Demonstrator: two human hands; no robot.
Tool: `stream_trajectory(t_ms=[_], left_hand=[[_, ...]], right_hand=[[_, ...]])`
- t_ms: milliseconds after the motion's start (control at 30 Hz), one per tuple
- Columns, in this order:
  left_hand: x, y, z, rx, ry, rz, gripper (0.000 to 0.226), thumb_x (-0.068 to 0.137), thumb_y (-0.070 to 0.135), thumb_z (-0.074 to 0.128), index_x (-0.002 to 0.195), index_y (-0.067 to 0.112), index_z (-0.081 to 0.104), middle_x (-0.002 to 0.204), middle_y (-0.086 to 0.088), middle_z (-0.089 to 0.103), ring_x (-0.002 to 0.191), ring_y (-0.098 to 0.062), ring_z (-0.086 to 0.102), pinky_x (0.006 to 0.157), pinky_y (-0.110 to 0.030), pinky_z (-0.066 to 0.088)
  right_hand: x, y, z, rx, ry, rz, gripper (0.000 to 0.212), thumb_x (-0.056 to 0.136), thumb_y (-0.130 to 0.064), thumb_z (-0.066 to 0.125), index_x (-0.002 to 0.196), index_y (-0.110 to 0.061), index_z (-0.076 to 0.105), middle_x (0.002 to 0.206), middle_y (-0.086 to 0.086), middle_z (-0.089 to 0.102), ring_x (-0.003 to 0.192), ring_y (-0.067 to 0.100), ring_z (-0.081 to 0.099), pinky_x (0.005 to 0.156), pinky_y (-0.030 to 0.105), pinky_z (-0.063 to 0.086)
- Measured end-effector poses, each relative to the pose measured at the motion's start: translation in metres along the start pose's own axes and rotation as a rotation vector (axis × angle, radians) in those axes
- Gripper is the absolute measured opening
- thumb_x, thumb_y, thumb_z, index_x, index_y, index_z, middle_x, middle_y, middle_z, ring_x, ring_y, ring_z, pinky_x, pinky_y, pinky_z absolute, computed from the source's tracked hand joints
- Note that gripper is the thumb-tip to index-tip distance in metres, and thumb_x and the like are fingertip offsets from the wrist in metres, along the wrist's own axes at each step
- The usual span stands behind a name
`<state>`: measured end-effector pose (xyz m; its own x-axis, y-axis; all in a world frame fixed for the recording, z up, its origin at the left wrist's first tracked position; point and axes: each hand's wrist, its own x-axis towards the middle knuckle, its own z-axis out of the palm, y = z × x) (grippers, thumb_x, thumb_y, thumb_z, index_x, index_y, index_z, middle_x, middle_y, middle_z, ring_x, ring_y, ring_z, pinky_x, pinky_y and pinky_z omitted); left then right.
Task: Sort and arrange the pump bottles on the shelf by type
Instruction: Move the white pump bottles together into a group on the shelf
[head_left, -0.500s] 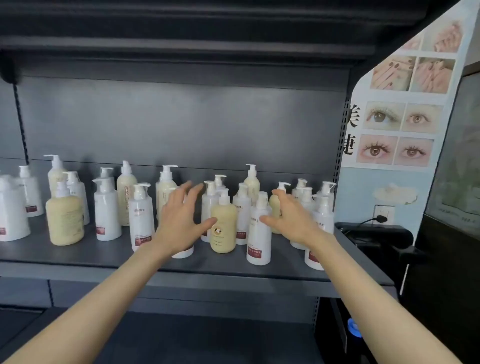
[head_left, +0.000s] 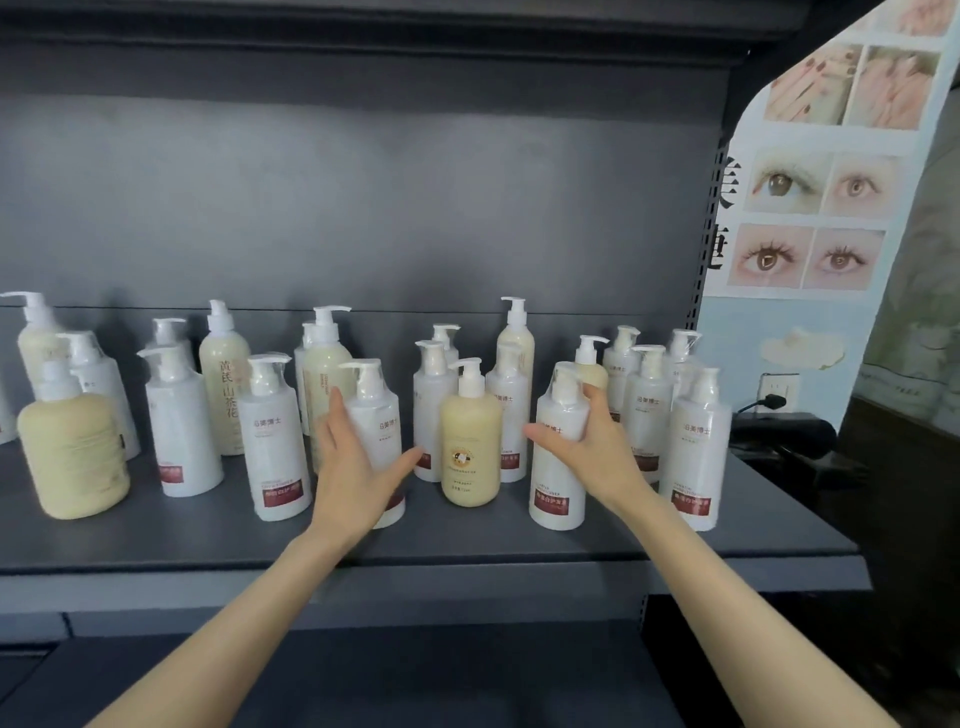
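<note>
Several pump bottles stand mixed on the dark shelf: white ones with red labels, tall cream ones, squat yellow ones. My left hand lies against a white bottle at front centre, fingers straight up its left side, thumb spread to the right. My right hand holds another white bottle, thumb across its label and fingers curled round its right side. A squat yellow bottle stands between the two hands. A bigger yellow bottle sits far left.
More white bottles crowd the right end, and tall cream bottles stand at the back. A poster panel closes the right side, with a plugged socket below it. Another shelf hangs overhead.
Both hands have reached forward onto the front white bottles. The view has moved closer to the shelf.
</note>
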<state>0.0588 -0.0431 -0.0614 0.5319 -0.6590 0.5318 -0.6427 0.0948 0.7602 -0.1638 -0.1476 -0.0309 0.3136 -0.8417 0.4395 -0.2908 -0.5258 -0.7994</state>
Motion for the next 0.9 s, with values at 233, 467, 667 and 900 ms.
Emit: stream_trajectory(t_ms=[233, 467, 667, 900], left_hand=[[0.001, 0.003, -0.005, -0.032, -0.012, -0.004, 0.096, 0.081, 0.028, 0.072, 0.149, 0.026, 0.004, 0.152, -0.004, 0.03, 0.135, -0.027, 0.037, 0.109, -0.046, 0.034], [-0.027, 0.042, -0.037, -0.21, 0.11, -0.084, 0.06, 0.073, 0.026, 0.079, 0.124, 0.017, 0.048, 0.105, 0.005, 0.063, 0.095, -0.011, 0.062, 0.079, -0.028, 0.051], [-0.079, 0.045, -0.079, -0.382, 0.148, -0.212, 0.039, 0.074, 0.018, 0.077, 0.106, 0.022, 0.056, 0.096, 0.002, 0.068, 0.085, -0.013, 0.067, 0.068, -0.025, 0.053], [-0.102, 0.02, -0.176, -0.359, 0.293, -0.27, 0.037, 0.079, 0.022, 0.072, 0.108, 0.027, 0.051, 0.1, -0.002, 0.065, 0.087, -0.017, 0.067, 0.07, -0.032, 0.055]], right_hand=[[0.0, -0.001, 0.004, 0.023, 0.023, -0.022, 0.067, 0.082, -0.042, 0.068, 0.132, -0.018, 0.03, 0.117, 0.001, 0.057, 0.104, 0.018, 0.057, 0.083, 0.032, 0.046], [-0.011, -0.037, 0.009, 0.158, -0.001, -0.11, 0.043, 0.085, -0.038, 0.067, 0.114, -0.02, 0.042, 0.101, -0.005, 0.057, 0.089, 0.006, 0.059, 0.068, 0.018, 0.047], [-0.027, -0.069, 0.057, 0.32, -0.152, -0.129, 0.042, 0.082, -0.043, 0.068, 0.111, -0.02, 0.049, 0.101, -0.001, 0.063, 0.091, 0.015, 0.064, 0.078, 0.033, 0.053], [-0.056, -0.137, 0.152, 0.42, -0.389, -0.188, 0.032, 0.084, -0.04, 0.066, 0.106, -0.024, 0.049, 0.096, -0.009, 0.063, 0.086, 0.006, 0.062, 0.066, 0.018, 0.044]])
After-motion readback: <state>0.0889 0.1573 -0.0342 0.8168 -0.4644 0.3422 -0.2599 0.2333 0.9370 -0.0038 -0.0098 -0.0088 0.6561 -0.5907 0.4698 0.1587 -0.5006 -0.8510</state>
